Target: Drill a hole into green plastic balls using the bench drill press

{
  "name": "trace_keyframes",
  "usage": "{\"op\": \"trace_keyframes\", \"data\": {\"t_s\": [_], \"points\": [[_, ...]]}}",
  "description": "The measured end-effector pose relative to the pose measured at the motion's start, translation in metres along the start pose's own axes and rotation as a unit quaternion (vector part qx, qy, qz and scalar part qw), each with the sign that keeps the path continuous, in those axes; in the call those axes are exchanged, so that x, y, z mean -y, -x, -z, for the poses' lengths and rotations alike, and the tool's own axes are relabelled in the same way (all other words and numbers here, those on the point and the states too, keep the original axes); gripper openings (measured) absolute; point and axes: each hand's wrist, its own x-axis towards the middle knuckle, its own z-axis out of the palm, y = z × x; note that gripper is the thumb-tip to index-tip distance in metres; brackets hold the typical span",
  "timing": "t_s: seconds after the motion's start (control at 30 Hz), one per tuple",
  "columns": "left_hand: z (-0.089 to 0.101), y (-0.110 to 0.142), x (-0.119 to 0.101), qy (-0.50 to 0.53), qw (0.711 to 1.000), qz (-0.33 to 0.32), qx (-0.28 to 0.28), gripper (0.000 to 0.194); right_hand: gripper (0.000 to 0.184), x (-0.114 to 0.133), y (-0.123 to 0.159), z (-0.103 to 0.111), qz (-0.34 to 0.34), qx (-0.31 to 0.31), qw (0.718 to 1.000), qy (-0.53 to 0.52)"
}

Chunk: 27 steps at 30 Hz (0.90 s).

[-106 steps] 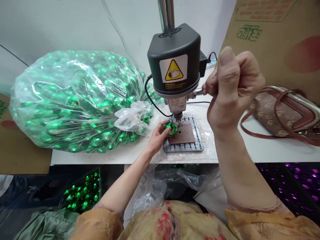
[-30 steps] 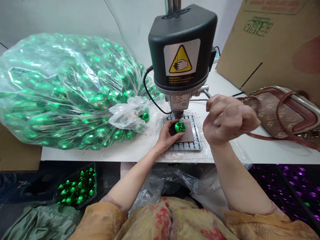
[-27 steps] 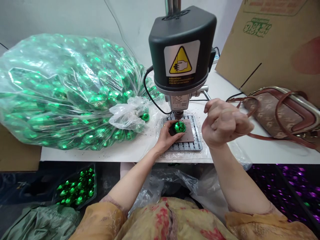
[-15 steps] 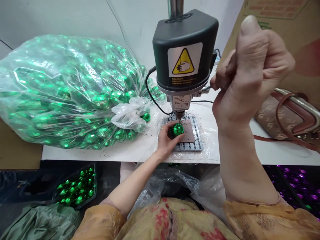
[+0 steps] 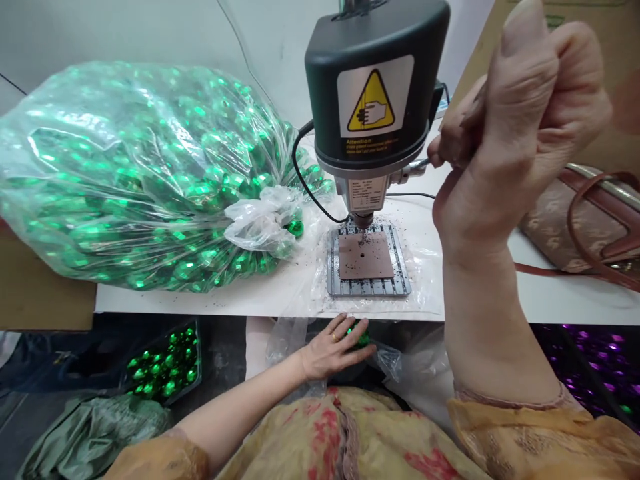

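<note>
Below the table's front edge, my left hand point(image 5: 333, 350) is closed around a shiny green ball point(image 5: 359, 335), its fingers and thumb covering part of it. My right hand point(image 5: 520, 127) is raised at the right, closed on the feed lever point(image 5: 416, 168) of a small drill press point(image 5: 375, 87); the grip end is hidden in the fist. The drill bit point(image 5: 363, 235) points down over a brown square pad point(image 5: 367, 263) with a dark hole. Beneath the pad lies the slotted metal base point(image 5: 370, 288), scattered with dark shavings.
A big clear bag point(image 5: 150, 180) of green balls fills the table's left side. One loose green ball point(image 5: 296, 228) lies by its knot. A handbag point(image 5: 570, 220) and a cardboard box point(image 5: 620, 60) stand at the right. Lower down are a tray of green balls point(image 5: 167, 363) and purple ones point(image 5: 595, 353).
My left hand has moved the green ball off the pad, toward me and below the table edge. My right hand keeps hold of the lever, and the view has shifted slightly.
</note>
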Motion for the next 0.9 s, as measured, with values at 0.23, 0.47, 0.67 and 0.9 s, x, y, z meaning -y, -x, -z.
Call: {"op": "trace_keyframes", "data": {"t_s": [0.23,0.47,0.67,0.9], "points": [[0.027,-0.046,0.064,0.037,0.967,0.228,-0.109,0.027,0.033,0.006,0.005,-0.001,-0.011,0.004,1.000,-0.014],[0.044,-0.093,0.197,0.010,0.850,0.492,-0.190,0.008,0.032,0.003,0.004,0.001,-0.001,-0.009,1.000,-0.024],[0.047,-0.094,0.201,0.036,0.858,0.478,-0.186,0.018,0.033,0.005,0.006,0.004,-0.019,0.022,1.000,0.000],[0.035,-0.111,0.122,0.442,0.720,0.456,-0.279,0.048,0.035,0.007,0.008,0.004,-0.017,0.014,1.000,0.010]]}}
